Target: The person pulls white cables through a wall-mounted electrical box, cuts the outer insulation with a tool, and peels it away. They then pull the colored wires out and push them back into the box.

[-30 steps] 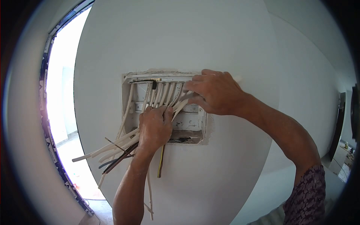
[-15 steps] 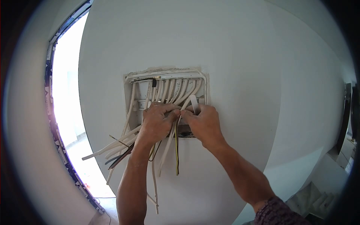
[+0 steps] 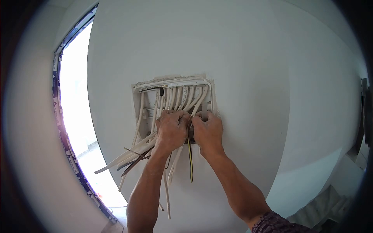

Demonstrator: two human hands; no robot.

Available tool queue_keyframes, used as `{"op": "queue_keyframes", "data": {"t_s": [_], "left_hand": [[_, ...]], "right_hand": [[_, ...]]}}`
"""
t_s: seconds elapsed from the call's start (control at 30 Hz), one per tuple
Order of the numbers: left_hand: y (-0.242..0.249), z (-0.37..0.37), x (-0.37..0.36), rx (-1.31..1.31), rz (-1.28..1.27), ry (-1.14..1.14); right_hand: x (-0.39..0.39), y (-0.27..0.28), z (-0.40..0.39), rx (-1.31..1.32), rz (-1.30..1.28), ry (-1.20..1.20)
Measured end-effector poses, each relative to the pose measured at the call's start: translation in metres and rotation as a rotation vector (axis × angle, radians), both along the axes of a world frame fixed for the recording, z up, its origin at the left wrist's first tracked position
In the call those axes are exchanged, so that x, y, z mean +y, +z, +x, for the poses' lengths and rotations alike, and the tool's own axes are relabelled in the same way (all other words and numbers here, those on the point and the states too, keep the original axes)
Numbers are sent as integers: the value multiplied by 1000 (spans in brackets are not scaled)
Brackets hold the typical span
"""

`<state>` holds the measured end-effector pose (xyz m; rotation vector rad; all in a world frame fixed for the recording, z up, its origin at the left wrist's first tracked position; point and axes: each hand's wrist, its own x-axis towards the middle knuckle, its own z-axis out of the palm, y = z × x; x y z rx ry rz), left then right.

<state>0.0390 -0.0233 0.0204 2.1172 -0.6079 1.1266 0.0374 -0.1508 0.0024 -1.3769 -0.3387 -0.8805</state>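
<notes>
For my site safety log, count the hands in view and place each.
2: the left hand over the white cables, the right hand beside it, both at the wall box. No others show.

head camera | forward and down | faces wall [image 3: 248,77] | recessed box [image 3: 182,84] close

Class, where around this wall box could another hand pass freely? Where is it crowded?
Free: the wall above the box and right of the right hand. Crowded with white cables: the box's opening, and left of the left hand.
</notes>
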Motion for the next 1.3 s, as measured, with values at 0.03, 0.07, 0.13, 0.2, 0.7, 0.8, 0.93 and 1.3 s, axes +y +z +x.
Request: {"op": "queue_keyframes", "data": {"t_s": [0.03,0.07,0.13,0.2,0.7,0.8,0.93,1.3], "left_hand": [[0,1,0,-3,5,4],[-1,2,-1,2,-41,-13],[2,0,1,7,-85,-26],[7,-3,3,41,-117,-110],[24,-23,-30,-43,74,135],[21,-13,-27,-37,43,147],[25,-17,-26,-80,29,191],[29,2,-12,336,-352,-314]], "right_hand": [[1,0,-1,26,56,55],[1,0,-2,22,60,60],[1,-2,-3,49,125,180],[4,-2,-4,59,205,287],[7,-19,10,-87,97,110],[11,-18,13,-90,113,72],[12,-10,-4,-31,152,98],[20,-12,-2,39,411,362]]}}
